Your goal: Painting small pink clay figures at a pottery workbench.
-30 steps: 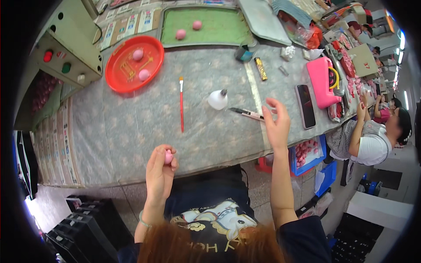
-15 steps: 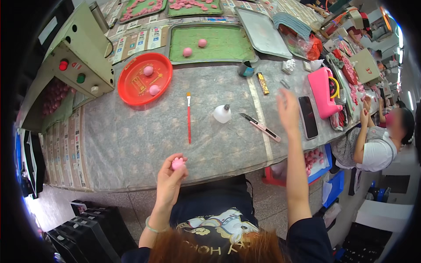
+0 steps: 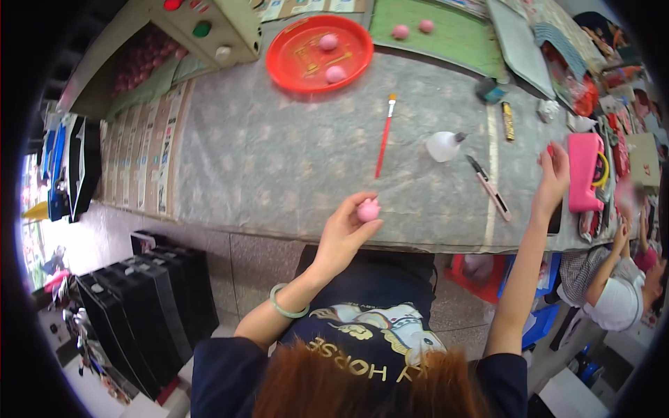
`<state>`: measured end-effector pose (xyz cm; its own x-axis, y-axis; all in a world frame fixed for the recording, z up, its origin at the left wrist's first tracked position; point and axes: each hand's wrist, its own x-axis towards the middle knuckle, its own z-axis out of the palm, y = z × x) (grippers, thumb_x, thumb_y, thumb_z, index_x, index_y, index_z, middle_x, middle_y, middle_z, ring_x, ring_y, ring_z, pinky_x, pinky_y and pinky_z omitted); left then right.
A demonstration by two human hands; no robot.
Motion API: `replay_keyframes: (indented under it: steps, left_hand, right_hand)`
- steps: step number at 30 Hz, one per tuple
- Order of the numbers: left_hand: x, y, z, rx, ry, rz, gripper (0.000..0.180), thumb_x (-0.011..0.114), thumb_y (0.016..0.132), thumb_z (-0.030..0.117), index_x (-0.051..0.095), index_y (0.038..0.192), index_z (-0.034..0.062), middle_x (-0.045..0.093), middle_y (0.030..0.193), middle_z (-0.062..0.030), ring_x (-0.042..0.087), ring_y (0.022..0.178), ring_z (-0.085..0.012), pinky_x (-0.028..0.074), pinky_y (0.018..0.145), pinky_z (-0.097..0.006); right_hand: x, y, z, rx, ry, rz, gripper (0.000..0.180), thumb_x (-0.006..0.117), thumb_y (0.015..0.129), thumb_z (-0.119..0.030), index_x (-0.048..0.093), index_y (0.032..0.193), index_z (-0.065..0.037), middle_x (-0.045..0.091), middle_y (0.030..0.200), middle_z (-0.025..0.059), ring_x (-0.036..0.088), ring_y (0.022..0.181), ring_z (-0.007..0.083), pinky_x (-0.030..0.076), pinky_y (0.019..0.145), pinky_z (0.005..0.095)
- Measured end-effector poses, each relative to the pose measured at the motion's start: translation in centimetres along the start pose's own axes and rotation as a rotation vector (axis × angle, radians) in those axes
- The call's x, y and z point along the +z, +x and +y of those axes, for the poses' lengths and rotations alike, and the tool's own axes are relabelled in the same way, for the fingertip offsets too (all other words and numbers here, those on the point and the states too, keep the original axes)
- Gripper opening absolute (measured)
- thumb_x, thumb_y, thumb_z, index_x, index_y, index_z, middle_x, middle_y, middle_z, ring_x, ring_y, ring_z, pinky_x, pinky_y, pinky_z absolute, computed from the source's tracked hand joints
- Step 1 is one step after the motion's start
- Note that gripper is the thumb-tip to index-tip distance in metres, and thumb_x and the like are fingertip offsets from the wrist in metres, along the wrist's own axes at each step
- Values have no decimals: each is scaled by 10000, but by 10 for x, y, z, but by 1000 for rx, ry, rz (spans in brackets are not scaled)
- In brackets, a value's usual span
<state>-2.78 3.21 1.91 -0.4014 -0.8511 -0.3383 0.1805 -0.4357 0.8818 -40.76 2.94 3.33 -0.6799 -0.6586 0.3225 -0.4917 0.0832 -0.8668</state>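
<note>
My left hand [image 3: 338,237] holds a small pink ball-shaped piece [image 3: 368,210] with little bumps on it, gripped by thumb and fingers above the table's front edge. Out to the right, my right hand [image 3: 555,180] has its fingers drawn together low over the table. A bit of red shows at its fingertips, too small to name. Beneath that wrist a dark phone [image 3: 555,221] is mostly covered. Between my hands lie a red-handled brush [image 3: 384,143], a white squeeze bottle [image 3: 443,147] with a dark tip, and a pink utility knife [image 3: 492,194] with its blade out.
A red round tray [image 3: 300,70] holds two pink balls; a green-lined tray [image 3: 446,49] beyond holds two more. At the far left stands a metal machine [image 3: 230,28]. A pink tape dispenser [image 3: 584,171] is at right, near a seated co-worker [image 3: 613,299]. Black cases [image 3: 146,306] stand below left.
The view has swung left and down. My right hand has come down to the table beside the tape dispenser, and its fingers have drawn together. My left hand still holds the pink piece, now turned.
</note>
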Motion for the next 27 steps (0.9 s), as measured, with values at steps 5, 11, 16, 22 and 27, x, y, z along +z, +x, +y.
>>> replay_keyframes:
  steps: [5, 11, 16, 22, 27]
  left_hand:
    - [0, 0, -10, 71, 151, 27, 380, 592, 798, 11, 460, 1154, 8, 527, 1015, -56, 518, 934, -99, 439, 812, -237]
    - [1, 2, -7, 101, 269, -5, 404, 595, 785, -16, 448, 1162, -7, 529, 1106, -89, 526, 998, -133, 425, 871, -247]
    - [2, -1, -10, 132, 363, 1, 384, 605, 778, -2, 472, 1138, -4, 549, 1071, -90, 545, 964, -137, 448, 840, -256]
    - [5, -3, -15, 331, 620, 62, 338, 631, 745, -1, 529, 1066, 29, 574, 969, -93, 572, 828, -152, 482, 715, -265]
    - [6, -1, -17, 443, 669, 93, 344, 656, 707, -8, 543, 1029, 34, 577, 922, -93, 572, 778, -168, 479, 669, -261]
  right_hand:
    - [32, -113, -80, 378, 461, -320, 280, 543, 823, -7, 519, 1100, 23, 553, 897, 36, 525, 781, 95, 428, 700, 218]
    - [84, -172, -105, 764, 889, -548, 159, 551, 817, -24, 538, 972, 7, 571, 843, 50, 545, 724, 114, 428, 642, 222]
    - [100, -187, -112, 749, 734, -613, 113, 570, 813, -47, 541, 913, -3, 576, 790, 44, 543, 708, 91, 427, 644, 205]
    - [114, -193, -114, 544, 519, -516, 86, 588, 807, -46, 547, 867, -1, 569, 775, 18, 517, 716, 53, 408, 660, 176]
    - [111, -198, -117, 406, 327, -492, 86, 587, 816, -66, 540, 846, -1, 565, 765, 24, 521, 699, 55, 420, 634, 186]
